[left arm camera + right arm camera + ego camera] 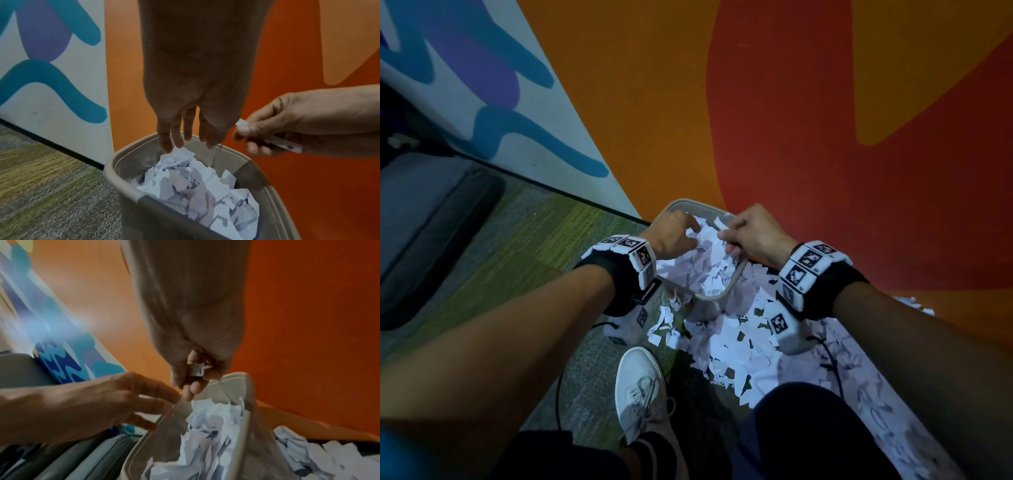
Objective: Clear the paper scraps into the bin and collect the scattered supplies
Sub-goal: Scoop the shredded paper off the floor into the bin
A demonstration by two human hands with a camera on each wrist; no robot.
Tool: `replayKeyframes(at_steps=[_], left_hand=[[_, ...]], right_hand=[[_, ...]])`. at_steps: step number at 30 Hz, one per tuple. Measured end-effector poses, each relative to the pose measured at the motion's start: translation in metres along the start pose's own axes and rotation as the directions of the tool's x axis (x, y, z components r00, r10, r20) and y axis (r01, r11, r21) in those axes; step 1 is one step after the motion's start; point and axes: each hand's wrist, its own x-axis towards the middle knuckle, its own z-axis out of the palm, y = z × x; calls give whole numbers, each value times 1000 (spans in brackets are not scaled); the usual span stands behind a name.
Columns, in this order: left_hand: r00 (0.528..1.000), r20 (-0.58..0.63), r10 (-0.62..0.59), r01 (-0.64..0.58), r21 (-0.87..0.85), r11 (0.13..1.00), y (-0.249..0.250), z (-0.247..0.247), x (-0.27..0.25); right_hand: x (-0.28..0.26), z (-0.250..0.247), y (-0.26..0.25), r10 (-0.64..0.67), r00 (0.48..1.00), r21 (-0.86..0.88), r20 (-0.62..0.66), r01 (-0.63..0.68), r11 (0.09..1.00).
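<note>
A beige bin (717, 295) (115, 160) (245, 386) stands by the wall, heaped with white paper scraps (195, 186) (207, 426). More scraps (726, 342) (308, 451) litter the floor in front of it and to its right. My left hand (690, 233) (185, 142) (156, 400) hangs over the bin with its fingers straight and spread, the tips just above the top scrap, holding nothing. My right hand (726, 234) (244, 129) (195, 378) is beside it over the bin and pinches a small white paper scrap (241, 122) (197, 369) between thumb and fingers.
An orange and red wall (791, 120) rises right behind the bin. My white shoe (640, 387) stands on the green-grey carpet (517, 257) just before the scraps. A dark grey padded object (431, 233) lies at the left. Black cables (832, 363) trail from the wrist cameras.
</note>
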Motion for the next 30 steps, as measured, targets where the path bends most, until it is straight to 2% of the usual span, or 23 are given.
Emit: replayKeyframes(at_steps=[3, 6, 10, 14, 17, 20, 23, 25, 30], left_hand=[[992, -101, -80, 74, -66, 995, -7, 0, 4], [982, -134, -136, 126, -81, 989, -9, -2, 3], [977, -149, -153, 144, -66, 987, -2, 0, 1], [992, -111, -67, 52, -129, 990, 32, 12, -4], [992, -114, 46, -70, -214, 974, 71, 27, -10], [988, -113, 102, -135, -350, 927, 107, 51, -16], [991, -35, 129, -132, -408, 904, 122, 102, -13], [987, 94, 131, -76, -445, 892, 123, 140, -9], [959, 271, 79, 36, -395, 918, 113, 210, 3]], right_hand=[[6, 19, -15, -116, 993, -157, 32, 120, 980], [3, 26, -12, -89, 985, -334, 150, 135, 933], [-9, 3, -1, -112, 991, -310, 70, 128, 942], [-33, -28, 22, -135, 991, -299, -1, 128, 946], [-55, -44, 47, -112, 994, -283, 9, 110, 953], [-75, -59, 84, -53, 998, -304, 34, 61, 951], [-93, -71, 142, 14, 997, -362, 73, 13, 932], [-103, -73, 186, 98, 990, -352, 104, -56, 934], [-115, -68, 253, 306, 943, -337, 127, -249, 908]])
